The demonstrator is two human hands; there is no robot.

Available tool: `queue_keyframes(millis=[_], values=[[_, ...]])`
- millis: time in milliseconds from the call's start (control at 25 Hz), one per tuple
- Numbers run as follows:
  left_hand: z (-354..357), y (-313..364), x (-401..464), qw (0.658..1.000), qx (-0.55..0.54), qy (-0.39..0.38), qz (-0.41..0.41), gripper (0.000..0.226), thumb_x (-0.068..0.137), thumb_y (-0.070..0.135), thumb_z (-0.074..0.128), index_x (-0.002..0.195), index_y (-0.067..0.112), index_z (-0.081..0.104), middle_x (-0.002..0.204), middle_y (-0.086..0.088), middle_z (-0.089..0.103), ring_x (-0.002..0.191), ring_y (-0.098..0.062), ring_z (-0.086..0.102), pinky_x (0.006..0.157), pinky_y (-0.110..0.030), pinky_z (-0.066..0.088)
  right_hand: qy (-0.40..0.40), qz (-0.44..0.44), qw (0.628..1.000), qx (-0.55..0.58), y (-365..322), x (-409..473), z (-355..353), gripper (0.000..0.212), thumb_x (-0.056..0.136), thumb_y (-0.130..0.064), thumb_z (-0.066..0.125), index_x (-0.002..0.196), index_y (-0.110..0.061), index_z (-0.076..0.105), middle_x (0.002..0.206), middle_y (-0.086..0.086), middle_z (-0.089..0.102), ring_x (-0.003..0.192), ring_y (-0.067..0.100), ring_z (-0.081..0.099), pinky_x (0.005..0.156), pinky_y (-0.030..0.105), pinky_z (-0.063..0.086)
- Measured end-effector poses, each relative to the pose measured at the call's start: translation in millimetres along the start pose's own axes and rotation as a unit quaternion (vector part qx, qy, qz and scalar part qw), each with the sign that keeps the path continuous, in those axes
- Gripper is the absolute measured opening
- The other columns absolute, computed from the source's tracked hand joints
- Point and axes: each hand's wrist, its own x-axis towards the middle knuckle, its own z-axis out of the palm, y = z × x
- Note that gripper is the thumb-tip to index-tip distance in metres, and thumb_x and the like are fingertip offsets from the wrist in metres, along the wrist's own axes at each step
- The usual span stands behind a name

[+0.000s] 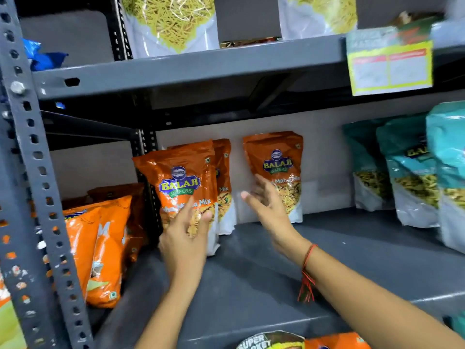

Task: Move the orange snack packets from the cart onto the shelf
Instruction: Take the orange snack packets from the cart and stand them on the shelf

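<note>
on the grey metal shelf (pixel 289 263) three glossy orange snack packets with a blue-and-yellow logo stand upright against the pale back wall. the front orange packet (pixel 185 180) stands at the left, close to the dark perforated upright post (pixel 148 177), and a second orange packet (pixel 224 182) is tucked right behind it, partly hidden. a third orange packet (pixel 275 170) stands a little to the right, apart from that pair.

the left hand (pixel 185 238) is flat against the lower front of the front orange packet, fingers spread and extended, not curled around it; it presses or touches rather than grips. the right hand (pixel 266 205) is open with fingers splayed, in front of the lower left part of the third orange packet; blur makes it impossible to tell whether it touches. a red thread bracelet (pixel 308 270) circles the right wrist.

further right stand teal snack packets (pixel 407 172). beyond the post, in the neighbouring bay, lighter orange bags (pixel 100 248) lean together.
</note>
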Motion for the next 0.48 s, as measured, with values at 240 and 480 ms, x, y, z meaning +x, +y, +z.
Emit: queue_keyframes(millis=[240,480], values=[[97,109,-59,0.931,-0.339,-0.117,-0.066,0.042,0.082,0.015,0.072,0.123,0.017,0.063,0.118,0.004,0.069,0.111,-0.004,0.066,0.093,-0.017,0.052,0.148,-0.112,0.982,0.018,-67,-77,-90,0.052,0.092,-0.017,0.063,0.140,-0.029,0.047,0.141,-0.007,0.053,0.129,0.002,0.052,0.104,0.021,0.045],[205,200,-176,0.805,-0.488,-0.312,-0.128,0.040,0.083,0.010,0.070,0.121,0.015,0.063,0.117,0.001,0.069,0.107,-0.008,0.067,0.085,-0.014,0.053,0.299,-0.146,0.938,-0.094,-117,-156,-223,0.043,0.093,-0.011,0.060,0.133,-0.024,0.051,0.140,-0.001,0.055,0.130,0.007,0.053,0.103,0.023,0.046]])
